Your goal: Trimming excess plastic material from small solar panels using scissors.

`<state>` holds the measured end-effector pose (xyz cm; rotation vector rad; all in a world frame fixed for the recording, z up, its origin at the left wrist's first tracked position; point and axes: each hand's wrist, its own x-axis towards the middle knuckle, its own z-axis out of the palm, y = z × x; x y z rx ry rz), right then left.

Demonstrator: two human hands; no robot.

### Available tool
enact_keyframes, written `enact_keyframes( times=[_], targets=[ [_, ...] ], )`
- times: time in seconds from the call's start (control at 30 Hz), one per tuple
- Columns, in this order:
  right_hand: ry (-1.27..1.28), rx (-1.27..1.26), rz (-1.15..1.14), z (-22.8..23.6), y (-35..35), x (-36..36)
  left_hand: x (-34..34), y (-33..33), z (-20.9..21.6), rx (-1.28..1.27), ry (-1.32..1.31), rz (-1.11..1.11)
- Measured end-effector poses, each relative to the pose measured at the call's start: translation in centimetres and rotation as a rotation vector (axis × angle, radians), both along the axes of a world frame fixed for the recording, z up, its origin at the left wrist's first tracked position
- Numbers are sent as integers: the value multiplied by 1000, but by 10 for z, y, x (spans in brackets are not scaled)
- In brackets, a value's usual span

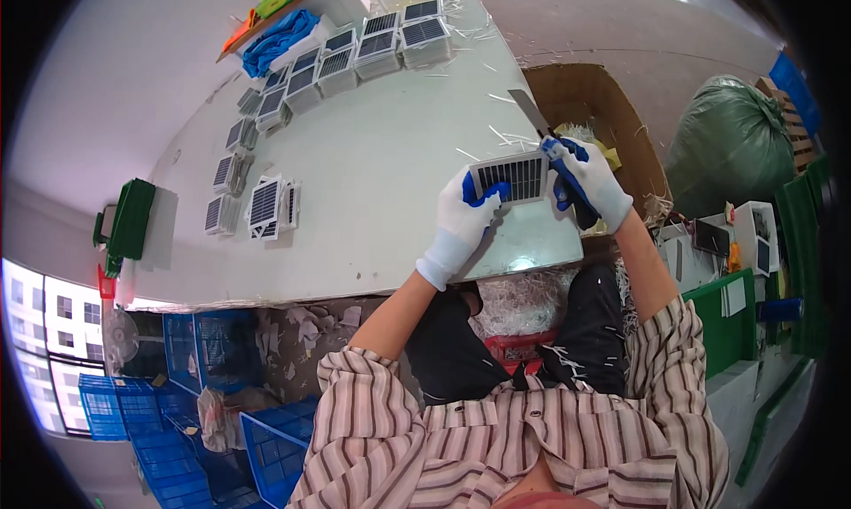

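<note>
My left hand point(463, 221), in a white glove with blue fingertips, pinches the left end of a small solar panel point(514, 179) with a pale frame and dark cells. My right hand point(594, 177), gloved alike, is closed round a knife point(532, 112) at the panel's right edge. The knife's broad blade points up and away to the left; its dark handle shows below my fingers. The panel is above the table's near right corner. On the table point(372, 172), a loose pile of solar panels point(266, 206) lies to the left, and several stacks of panels point(377, 53) line the far side.
Thin white strips litter the table's right edge. An open cardboard box point(612, 93) with scraps stands beyond that edge, near a large green sack point(729, 146). Blue crates point(226, 354) sit on the floor at left. A blue cloth point(279, 41) lies at the far left.
</note>
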<state>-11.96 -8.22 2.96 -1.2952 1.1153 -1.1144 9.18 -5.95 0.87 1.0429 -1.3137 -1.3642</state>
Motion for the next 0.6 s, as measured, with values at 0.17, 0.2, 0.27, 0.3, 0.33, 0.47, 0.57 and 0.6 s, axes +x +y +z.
enact_keyframes(
  times=[0.17, 0.2, 0.27, 0.3, 0.33, 0.47, 0.57, 0.6],
  targets=[
    [67, 16, 58, 11, 26, 13, -5, 18, 19, 2, 232, 13],
    [87, -14, 43, 14, 31, 13, -6, 23, 23, -12, 213, 18],
    [37, -47, 43, 16, 40, 10, -8, 28, 25, -24, 177, 22],
    [36, -54, 48, 16, 46, 7, -9, 34, 23, -31, 175, 26],
    [15, 15, 88, 15, 52, 3, -11, 40, 23, -26, 174, 15],
    [16, 104, 150, 20, 70, -17, -15, 54, 30, 16, 87, -70],
    [-3, 146, 131, 26, 68, -35, -11, 62, 27, -55, 47, -25],
    [-35, 145, 88, 29, 63, -34, 6, 69, 27, -26, 59, 2]
  ],
)
